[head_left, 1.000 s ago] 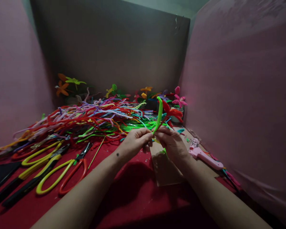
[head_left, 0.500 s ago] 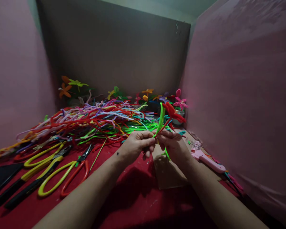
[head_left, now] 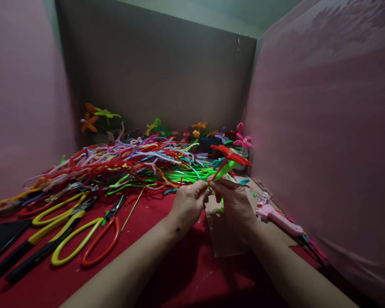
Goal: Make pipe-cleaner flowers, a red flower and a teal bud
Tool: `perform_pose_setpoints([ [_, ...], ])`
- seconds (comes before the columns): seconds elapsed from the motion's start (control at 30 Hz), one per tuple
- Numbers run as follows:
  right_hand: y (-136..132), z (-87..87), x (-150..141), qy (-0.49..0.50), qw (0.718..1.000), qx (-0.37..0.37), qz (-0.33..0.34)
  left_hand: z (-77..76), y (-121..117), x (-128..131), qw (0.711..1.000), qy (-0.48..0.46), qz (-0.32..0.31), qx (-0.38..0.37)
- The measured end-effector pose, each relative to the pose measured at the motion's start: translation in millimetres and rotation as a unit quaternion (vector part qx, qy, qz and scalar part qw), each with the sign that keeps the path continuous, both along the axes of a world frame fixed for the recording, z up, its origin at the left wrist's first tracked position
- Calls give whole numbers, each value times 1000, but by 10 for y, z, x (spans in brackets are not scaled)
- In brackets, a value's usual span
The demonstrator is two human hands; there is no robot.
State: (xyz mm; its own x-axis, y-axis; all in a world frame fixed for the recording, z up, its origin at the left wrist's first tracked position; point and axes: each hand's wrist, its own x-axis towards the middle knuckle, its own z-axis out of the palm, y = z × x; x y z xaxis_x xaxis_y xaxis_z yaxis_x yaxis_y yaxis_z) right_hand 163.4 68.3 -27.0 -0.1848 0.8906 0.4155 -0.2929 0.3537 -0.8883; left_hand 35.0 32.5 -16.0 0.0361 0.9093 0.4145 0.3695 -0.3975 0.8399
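A red pipe-cleaner flower [head_left: 229, 155] with a pale centre rises above my fingers on a red stem. Beside the stem slants a bright green pipe-cleaner leaf [head_left: 226, 169]. My right hand [head_left: 232, 199] pinches the stem and the leaf's base together. My left hand [head_left: 190, 201] is closed at the same joint, its thumb and forefinger pressed on the stem's lower part. A strip of green hangs below the right fingers. Exactly what lies between the left fingertips is partly hidden.
A heap of coloured pipe cleaners [head_left: 128, 160] lies behind my hands, with finished flowers [head_left: 89, 123] at the back. Scissors [head_left: 101, 231] and pliers [head_left: 56, 239] rest at left. A pink glue gun [head_left: 279, 216] lies at right by a cardboard piece [head_left: 226, 239].
The green leaf has swung from upright to slanting right, now lying under the flower. The flower has turned to face more upward. My left hand has shifted slightly right.
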Motion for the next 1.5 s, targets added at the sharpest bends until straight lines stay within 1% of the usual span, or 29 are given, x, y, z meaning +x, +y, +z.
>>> perform_pose_setpoints([
  [0.03, -9, 6, 1, -7, 1000, 3, 4, 1, 4, -8, 1000, -16, -11, -10],
  [0.13, -12, 15, 10, -18, 999, 12, 27, 40, 26, -51, 992, -84, -71, -68],
  [0.2, 5, 9, 16, -21, 999, 9, 35, 70, 41, -76, 984, -109, -100, -95],
  [0.43, 65, -32, 37, -5, 999, -10, 38, 97, 33, -89, 982, -107, -123, -91],
  [0.5, 72, -22, 48, 7, 998, -20, 53, 104, 26, -105, 979, -110, -142, -93],
  [0.53, 71, -11, 56, 11, 997, -24, 67, 106, 26, -124, 976, -113, -161, -97],
  [0.6, 62, 22, 72, 5, 994, -26, 103, 104, 36, -184, 961, -124, -216, -118],
  [0.7, 37, 70, 95, -23, 985, -32, 165, 94, 67, -291, 919, -138, -315, -190],
  [0.77, 29, 86, 102, -30, 983, -33, 180, 97, 79, -324, 898, -140, -348, -230],
  [0.8, 31, 86, 101, -27, 984, -33, 173, 103, 79, -319, 897, -139, -346, -235],
  [0.83, 37, 81, 97, -20, 987, -33, 154, 111, 75, -299, 906, -133, -331, -228],
  [0.87, 46, 72, 91, -9, 991, -34, 128, 117, 67, -267, 923, -124, -299, -208],
  [0.9, 54, 59, 81, 4, 994, -37, 98, 120, 56, -226, 943, -110, -258, -179],
  [0.93, 61, 45, 70, 15, 997, -39, 70, 117, 43, -183, 965, -84, -205, -143],
  [0.97, 64, 31, 56, 21, 998, -40, 45, 107, 30, -142, 984, -60, -137, -95],
  [1.0, 62, 17, 41, 23, 999, -37, 24, 90, 19, -108, 995, -25, -87, -50],
  [1.07, 42, -4, 13, 9, 1000, -28, -9, 48, 3, -68, 999, 39, -11, 25],
  [1.13, 17, -14, -6, -20, 999, -21, -36, 15, 0, -61, 996, 67, 23, 59],
  [1.17, 8, -16, -9, -34, 998, -18, -44, 9, 4, -65, 997, 56, 24, 57],
  [1.2, 6, -16, -8, -45, 998, -13, -44, 11, 11, -74, 999, 31, 10, 39],
  [1.23, 9, -16, -3, -50, 998, -7, -34, 19, 22, -85, 1000, -5, -17, 10],
  [1.3, 30, -13, 16, -44, 999, 6, 7, 43, 47, -118, 991, -80, -89, -57],
  [1.4, 68, -8, 47, -17, 997, 1, 70, 68, 82, -194, 962, -143, -189, -137],
  [1.5, 85, -9, 60, -9, 993, -10, 117, 81, 95, -269, 932, -152, -263, -197],
])
